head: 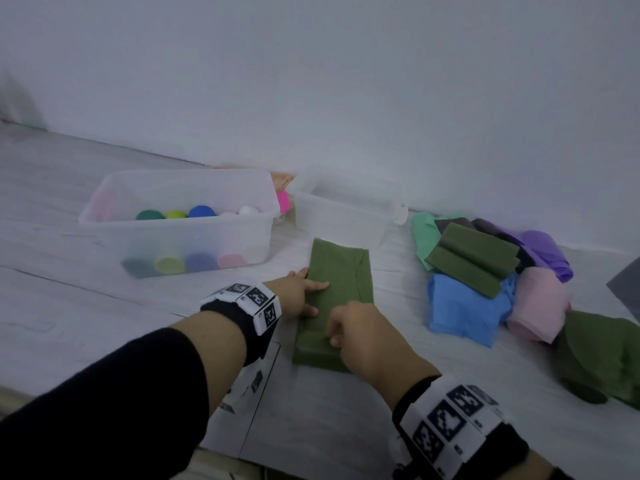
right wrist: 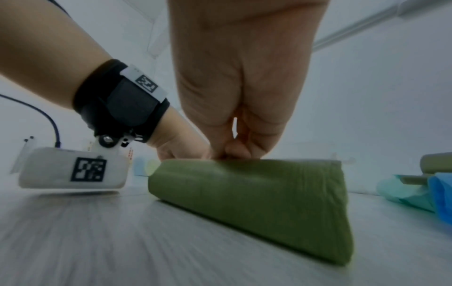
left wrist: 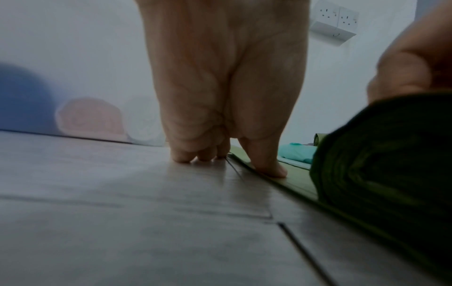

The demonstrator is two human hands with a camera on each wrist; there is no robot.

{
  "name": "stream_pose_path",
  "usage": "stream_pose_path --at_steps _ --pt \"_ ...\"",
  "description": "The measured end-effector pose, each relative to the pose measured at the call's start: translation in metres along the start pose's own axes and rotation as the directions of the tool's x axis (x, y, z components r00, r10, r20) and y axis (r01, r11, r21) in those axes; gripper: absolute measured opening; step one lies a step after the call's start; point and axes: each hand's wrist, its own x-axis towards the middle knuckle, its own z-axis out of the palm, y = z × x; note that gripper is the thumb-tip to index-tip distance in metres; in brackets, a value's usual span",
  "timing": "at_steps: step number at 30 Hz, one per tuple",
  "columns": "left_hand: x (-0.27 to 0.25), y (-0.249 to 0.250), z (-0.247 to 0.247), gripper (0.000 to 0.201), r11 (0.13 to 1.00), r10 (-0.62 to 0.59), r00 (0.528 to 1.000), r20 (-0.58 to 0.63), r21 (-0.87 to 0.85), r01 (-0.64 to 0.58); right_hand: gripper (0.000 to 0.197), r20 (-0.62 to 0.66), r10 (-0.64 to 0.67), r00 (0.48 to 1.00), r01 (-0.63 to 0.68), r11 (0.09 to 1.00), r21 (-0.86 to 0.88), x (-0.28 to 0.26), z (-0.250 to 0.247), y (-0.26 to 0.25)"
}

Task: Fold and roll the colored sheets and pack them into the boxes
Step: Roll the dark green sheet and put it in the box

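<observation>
The green sheet (head: 341, 292) lies folded on the floor, its near end rolled up under the right hand (head: 360, 336), whose curled fingers grip the roll. The left hand (head: 298, 294) presses flat on its left edge. Beyond, one clear box (head: 173, 244) holds colored rolls (head: 200, 211); the other box (head: 346, 216) looks empty.

Wall socket (left wrist: 335, 23) above pale plank floor (head: 104, 299)

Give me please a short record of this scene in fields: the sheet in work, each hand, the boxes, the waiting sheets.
sheet in work: olive green folded sheet on the pale wood-look floor, near end rolled up
left hand: fingers flat, pressing the sheet's left edge
right hand: fingers curled over the rolled end
left clear plastic box: holds coloured rolls
right clear plastic box: looks empty
waiting sheets: mixed coloured pile at the right
</observation>
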Motion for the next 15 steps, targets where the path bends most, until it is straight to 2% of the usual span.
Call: stream_pose_path --at_steps 2,4,6,8,11,15 --pt "0.001 0.000 0.000 0.068 1.000 -0.002 1.000 0.007 -0.012 0.002 0.023 -0.037 -0.012 0.999 0.012 1.000 0.002 -0.004 0.002 0.000" --pt "0.001 -0.001 0.000 0.068 1.000 -0.013 1.000 0.011 -0.007 0.013 0.032 -0.072 -0.068 0.995 0.066 0.997 -0.032 -0.008 0.005 0.001" --pt "0.001 -0.001 0.001 0.067 1.000 -0.019 1.000 0.006 -0.006 0.019 0.043 -0.008 -0.087 0.996 0.085 0.987 -0.136 -0.007 0.009 0.004" --pt "0.001 -0.001 0.003 0.066 1.000 -0.015 1.000 -0.007 -0.012 0.015 0.042 -0.012 -0.089 0.996 0.087 0.985 -0.152 -0.002 0.012 0.007" --pt "0.001 -0.001 0.003 0.063 0.999 -0.018 1.000 -0.025 -0.045 0.017 0.042 -0.074 -0.087 0.993 0.086 0.996 -0.014 0.000 0.015 0.016" --pt "0.001 -0.003 0.004 0.066 0.999 0.011 1.000 -0.023 -0.045 -0.012 0.054 0.003 -0.044 0.999 0.042 0.969 0.245 -0.007 0.010 0.029"
